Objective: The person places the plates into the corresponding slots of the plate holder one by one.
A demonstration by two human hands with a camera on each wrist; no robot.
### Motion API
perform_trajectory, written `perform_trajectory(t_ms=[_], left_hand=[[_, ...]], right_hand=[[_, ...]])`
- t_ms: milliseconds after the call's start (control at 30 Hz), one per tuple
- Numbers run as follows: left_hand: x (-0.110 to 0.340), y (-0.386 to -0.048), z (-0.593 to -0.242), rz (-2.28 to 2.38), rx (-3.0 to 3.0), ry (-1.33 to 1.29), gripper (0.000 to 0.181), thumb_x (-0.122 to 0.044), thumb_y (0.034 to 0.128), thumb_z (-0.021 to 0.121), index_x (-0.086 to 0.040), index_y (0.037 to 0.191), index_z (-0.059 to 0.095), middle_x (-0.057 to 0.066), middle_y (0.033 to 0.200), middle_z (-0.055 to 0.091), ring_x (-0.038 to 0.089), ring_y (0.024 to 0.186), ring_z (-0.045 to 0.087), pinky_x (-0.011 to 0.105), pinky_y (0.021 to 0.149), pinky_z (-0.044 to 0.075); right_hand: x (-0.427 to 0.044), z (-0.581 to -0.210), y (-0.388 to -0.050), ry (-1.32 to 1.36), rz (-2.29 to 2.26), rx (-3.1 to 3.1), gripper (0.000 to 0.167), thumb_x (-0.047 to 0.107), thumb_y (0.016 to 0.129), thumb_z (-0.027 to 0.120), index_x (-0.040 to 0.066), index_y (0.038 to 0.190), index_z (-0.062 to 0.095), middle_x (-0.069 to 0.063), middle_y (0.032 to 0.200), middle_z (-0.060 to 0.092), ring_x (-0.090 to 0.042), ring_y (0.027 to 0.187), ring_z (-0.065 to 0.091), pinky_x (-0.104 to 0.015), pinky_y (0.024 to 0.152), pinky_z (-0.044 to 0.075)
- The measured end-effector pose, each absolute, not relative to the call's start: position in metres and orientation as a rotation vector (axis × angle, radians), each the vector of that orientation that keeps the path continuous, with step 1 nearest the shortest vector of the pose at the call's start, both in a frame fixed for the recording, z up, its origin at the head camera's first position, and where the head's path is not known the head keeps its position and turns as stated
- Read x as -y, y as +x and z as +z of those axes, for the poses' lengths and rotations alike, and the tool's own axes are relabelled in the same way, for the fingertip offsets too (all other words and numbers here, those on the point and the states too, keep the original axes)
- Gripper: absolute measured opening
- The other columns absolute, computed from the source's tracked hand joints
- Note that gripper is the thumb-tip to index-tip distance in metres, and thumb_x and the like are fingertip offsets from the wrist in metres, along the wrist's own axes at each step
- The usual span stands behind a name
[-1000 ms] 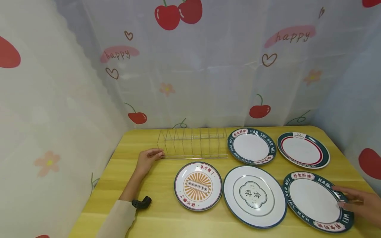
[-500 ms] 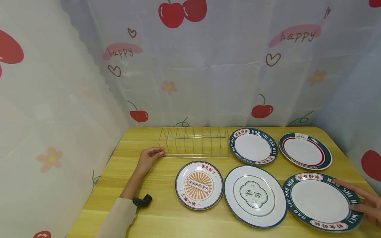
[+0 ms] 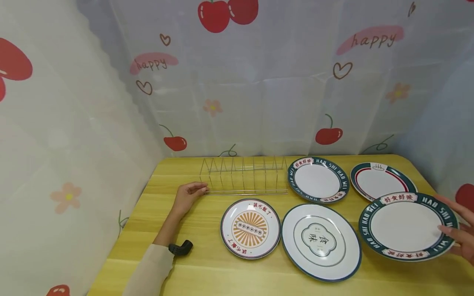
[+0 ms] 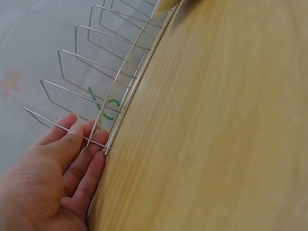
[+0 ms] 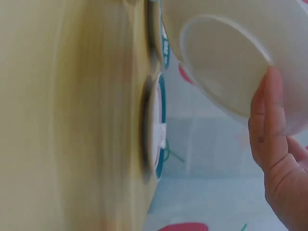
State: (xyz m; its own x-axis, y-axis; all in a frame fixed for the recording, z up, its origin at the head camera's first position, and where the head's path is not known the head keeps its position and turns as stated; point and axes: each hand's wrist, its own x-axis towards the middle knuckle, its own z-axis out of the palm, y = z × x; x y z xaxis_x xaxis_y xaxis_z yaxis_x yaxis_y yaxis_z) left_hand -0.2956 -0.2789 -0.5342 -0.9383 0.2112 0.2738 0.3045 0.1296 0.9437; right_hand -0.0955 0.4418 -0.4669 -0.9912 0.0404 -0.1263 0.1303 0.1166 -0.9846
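Note:
My left hand pinches the near left corner of a wire plate rack; in the left wrist view its thumb and fingers close round the rack's end wires. At the right edge of the head view, my right hand grips the rim of a green-rimmed plate with lettering. That plate is raised off the table, overlapping the near edge of the red-ringed plate behind. From the right wrist view, the held plate's pale underside shows, with fingers under it.
A second green-rimmed plate lies right of the rack. In front lie a small plate with an orange sunburst and a larger white plate. All rest on a wooden table, backed by a printed curtain.
My right hand has gripped the near right green-rimmed plate, shifted it slightly right, then lifted it off the table. My left hand stays on the rack; the head view has shifted slightly.

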Motion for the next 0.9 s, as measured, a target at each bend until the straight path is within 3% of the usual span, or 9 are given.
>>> perform_trajectory(t_ms=[200,433,667,900], left_hand=[[0.278,-0.294,-0.534,-1.955,2.298,-0.527,0.023,-0.003,0.0949,0.069,0.009,0.115,0.071,0.025,0.106,0.073,0.028,0.094,0.075,0.032,0.084,0.061],[0.278,-0.295,-0.534,-1.964,2.291,-0.515,0.022,-0.004,0.0953,0.07,0.007,0.115,0.072,0.024,0.107,0.074,0.028,0.094,0.075,0.032,0.085,0.061],[0.277,-0.295,-0.534,-1.953,2.312,-0.476,0.024,-0.006,0.094,0.072,0.006,0.114,0.073,0.025,0.108,0.073,0.031,0.097,0.074,0.032,0.085,0.061],[0.277,-0.297,-0.534,-1.906,2.32,-0.483,0.023,-0.007,0.0933,0.073,0.005,0.113,0.074,0.021,0.106,0.074,0.023,0.093,0.075,0.029,0.082,0.062]], right_hand=[[-0.406,-0.448,-0.096,-0.034,-2.229,-2.272,0.073,-0.003,0.106,0.044,0.038,0.162,0.021,0.018,0.135,0.034,-0.006,0.081,0.066,-0.026,0.061,0.062],[-0.358,-0.417,-0.107,-0.171,-2.378,-2.164,0.067,-0.006,0.106,0.042,0.03,0.161,0.029,0.011,0.134,0.037,-0.006,0.09,0.066,-0.027,0.065,0.063],[-0.324,-0.398,-0.125,-0.321,-2.296,-2.106,0.067,-0.007,0.105,0.043,0.024,0.162,0.028,0.002,0.152,0.023,-0.009,0.101,0.065,-0.032,0.073,0.064],[-0.287,-0.384,-0.14,-0.409,-2.327,-1.937,0.067,-0.009,0.104,0.043,0.022,0.162,0.028,0.0,0.139,0.045,-0.019,0.095,0.072,-0.036,0.076,0.063]])
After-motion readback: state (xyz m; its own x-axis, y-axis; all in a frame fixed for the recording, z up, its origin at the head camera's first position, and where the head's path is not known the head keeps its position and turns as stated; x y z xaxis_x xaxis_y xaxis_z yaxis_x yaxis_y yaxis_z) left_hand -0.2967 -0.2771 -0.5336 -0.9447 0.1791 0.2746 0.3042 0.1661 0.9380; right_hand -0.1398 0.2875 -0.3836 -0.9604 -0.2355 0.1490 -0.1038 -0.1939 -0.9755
